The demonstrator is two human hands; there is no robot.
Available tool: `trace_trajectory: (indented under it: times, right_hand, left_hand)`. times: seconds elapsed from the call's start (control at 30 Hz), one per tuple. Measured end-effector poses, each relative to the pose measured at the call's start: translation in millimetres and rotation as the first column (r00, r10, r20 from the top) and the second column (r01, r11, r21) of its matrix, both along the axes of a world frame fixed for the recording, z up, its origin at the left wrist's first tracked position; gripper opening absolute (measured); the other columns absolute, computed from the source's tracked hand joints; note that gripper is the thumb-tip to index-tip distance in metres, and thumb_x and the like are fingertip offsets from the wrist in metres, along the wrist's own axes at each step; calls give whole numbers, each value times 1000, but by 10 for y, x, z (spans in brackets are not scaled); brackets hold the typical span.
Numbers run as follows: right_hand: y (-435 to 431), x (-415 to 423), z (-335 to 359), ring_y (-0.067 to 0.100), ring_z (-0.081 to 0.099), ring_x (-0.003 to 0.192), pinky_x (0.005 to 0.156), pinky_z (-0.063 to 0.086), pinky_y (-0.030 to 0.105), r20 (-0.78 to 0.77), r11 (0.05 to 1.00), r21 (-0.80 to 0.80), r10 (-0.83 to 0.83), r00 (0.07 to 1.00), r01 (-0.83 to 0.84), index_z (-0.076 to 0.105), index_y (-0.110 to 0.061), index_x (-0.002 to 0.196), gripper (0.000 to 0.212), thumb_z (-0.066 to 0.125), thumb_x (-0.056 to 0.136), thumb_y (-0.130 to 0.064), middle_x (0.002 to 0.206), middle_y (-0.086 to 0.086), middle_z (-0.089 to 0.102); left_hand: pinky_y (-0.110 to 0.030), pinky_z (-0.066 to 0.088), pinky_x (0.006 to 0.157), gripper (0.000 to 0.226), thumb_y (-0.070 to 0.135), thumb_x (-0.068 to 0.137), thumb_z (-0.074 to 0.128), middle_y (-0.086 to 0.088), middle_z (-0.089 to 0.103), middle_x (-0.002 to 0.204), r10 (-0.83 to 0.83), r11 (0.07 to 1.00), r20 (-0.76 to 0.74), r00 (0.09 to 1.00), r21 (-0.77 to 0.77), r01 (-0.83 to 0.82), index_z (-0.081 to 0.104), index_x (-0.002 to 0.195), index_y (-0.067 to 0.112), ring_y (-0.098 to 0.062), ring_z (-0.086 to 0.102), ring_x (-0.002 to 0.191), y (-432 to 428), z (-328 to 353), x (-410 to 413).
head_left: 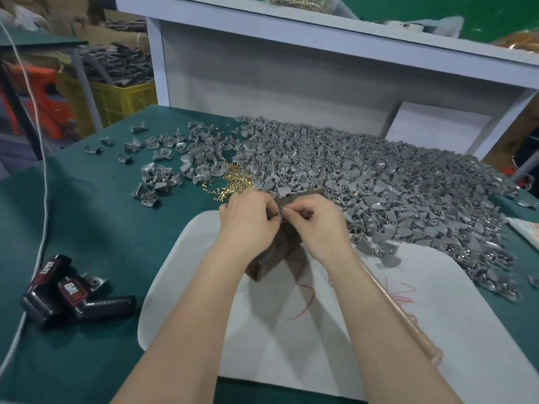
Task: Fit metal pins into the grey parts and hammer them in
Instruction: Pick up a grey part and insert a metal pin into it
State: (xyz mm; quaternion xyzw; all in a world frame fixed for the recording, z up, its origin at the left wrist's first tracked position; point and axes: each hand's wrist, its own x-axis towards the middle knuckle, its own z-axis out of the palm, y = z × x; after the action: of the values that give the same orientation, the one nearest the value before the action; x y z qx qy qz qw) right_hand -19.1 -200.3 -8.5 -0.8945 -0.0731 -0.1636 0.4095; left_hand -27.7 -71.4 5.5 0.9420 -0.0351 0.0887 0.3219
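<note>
My left hand (248, 220) and my right hand (316, 221) meet fingertip to fingertip over a dark brown block (274, 258) on a white mat (379, 330). My left fingers curl round a small grey part, mostly hidden. My right thumb and forefinger pinch something tiny against it; the pin itself cannot be made out. Just beyond my left hand lies a pile of brass pins (237, 180). A large heap of grey parts (379, 182) covers the table behind and to the right. A wooden hammer handle (399, 313) lies on the mat under my right forearm.
Scattered grey parts (157, 158) lie at the left on the green table (87, 223). Two black tape dispensers (70, 293) sit at the near left beside a white cable (43, 199). A white shelf (291, 68) rises behind. A yellow crate (116, 100) stands at far left.
</note>
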Motion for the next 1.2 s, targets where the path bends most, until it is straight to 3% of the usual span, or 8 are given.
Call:
trace_trajectory:
  times: [0.17, 0.53, 0.73, 0.87, 1.03, 1.2]
  right_hand:
    - [9, -8, 18, 17, 58, 81, 81, 47, 33, -1, 1000, 10, 5, 1000, -5, 74, -8, 83, 5, 69, 83, -11, 89, 0, 60]
    - [66, 2, 2, 15, 56, 81, 83, 46, 34, 3, 1000, 17, -25, 1000, 25, 73, -10, 78, 7, 68, 84, -11, 84, -4, 57]
    - [37, -3, -36, 10, 55, 82, 76, 42, 23, -7, 997, 70, -15, 1000, 16, 74, -11, 81, 6, 69, 84, -12, 84, -6, 57]
    - [26, -1, -47, 10, 56, 81, 77, 44, 25, -5, 998, 58, -11, 1000, 11, 74, -12, 82, 6, 68, 84, -13, 86, -4, 59]
    - [26, 19, -57, 0, 50, 69, 65, 36, 17, -60, 999, 26, -28, 998, 30, 69, -26, 81, 9, 67, 84, -18, 91, 0, 63]
    - [25, 1, -29, 12, 60, 78, 76, 48, 27, -98, 996, 84, -31, 995, 39, 66, -25, 78, 11, 68, 83, -16, 93, 7, 67]
  left_hand:
    - [-37, 33, 90, 10, 27, 88, 61, 2, 56, 107, 6, 1000, -1, 1000, 7, -6, 58, 79, 31, -25, 48, 111, -7, 18, -16]
    - [-41, 43, 92, 9, 25, 87, 62, -1, 61, 103, -4, 1000, 23, 1000, 2, 4, 61, 78, 28, -28, 52, 108, -5, 33, -31]
    - [-39, 39, 90, 6, 28, 87, 62, 0, 62, 106, 14, 999, 36, 999, 28, -15, 67, 83, 27, -27, 51, 109, -7, 7, -14]
    - [-38, 38, 90, 6, 28, 87, 62, 0, 61, 108, 17, 999, 37, 999, 31, -18, 68, 86, 26, -27, 50, 110, -4, 2, -9]
    - [-37, 37, 89, 6, 28, 87, 62, -1, 61, 108, 20, 999, 30, 999, 32, -21, 67, 85, 27, -28, 50, 111, -6, 6, -11]
    - [-37, 37, 88, 5, 29, 87, 63, 0, 61, 108, 18, 999, 26, 999, 34, -19, 67, 85, 27, -28, 50, 110, -5, 3, -7]
